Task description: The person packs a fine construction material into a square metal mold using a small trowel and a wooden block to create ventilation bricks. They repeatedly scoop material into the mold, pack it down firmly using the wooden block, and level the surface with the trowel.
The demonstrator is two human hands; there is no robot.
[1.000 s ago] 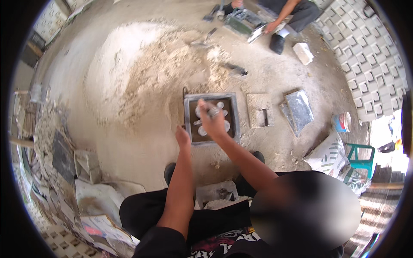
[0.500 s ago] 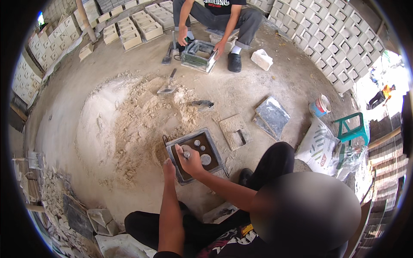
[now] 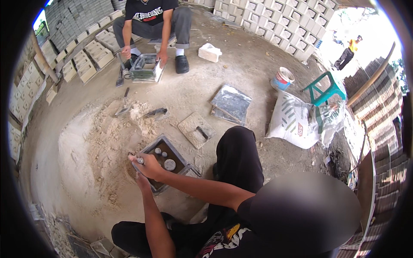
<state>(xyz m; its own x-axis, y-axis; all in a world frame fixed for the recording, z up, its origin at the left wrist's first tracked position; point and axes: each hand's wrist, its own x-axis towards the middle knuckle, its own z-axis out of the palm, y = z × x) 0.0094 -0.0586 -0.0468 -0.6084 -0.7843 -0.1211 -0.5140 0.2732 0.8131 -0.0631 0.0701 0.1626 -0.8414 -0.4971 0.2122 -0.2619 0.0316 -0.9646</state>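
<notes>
On the ground before me lies a square metal mould point(image 3: 178, 149), its dark inside holding several round grey discs point(image 3: 170, 164). My right hand point(image 3: 150, 167) is over its left side, fingers closed round a short grey rod point(image 3: 140, 160) with a rounded end. Just below it, my left hand point(image 3: 143, 182) is against the mould's near left edge; its fingers are mostly hidden. A pale square plate with a handle point(image 3: 196, 130) lies beyond the mould. Left of the mould spreads a heap of sandy powder point(image 3: 103, 142), with a trowel point(image 3: 124, 109) on its far side.
Across from me a seated co-worker point(image 3: 150, 30) handles another mould point(image 3: 148, 69). Dark flat plates point(image 3: 231, 103), a white sack point(image 3: 294, 118), a paint bucket point(image 3: 282, 78) and a green stool point(image 3: 325, 89) stand right. Pale blocks point(image 3: 275, 26) are stacked at the back.
The whole view has swung right, so things appear further left. My right hand with the rod has moved from over the mould's middle to its left edge. My left hand stays beside it.
</notes>
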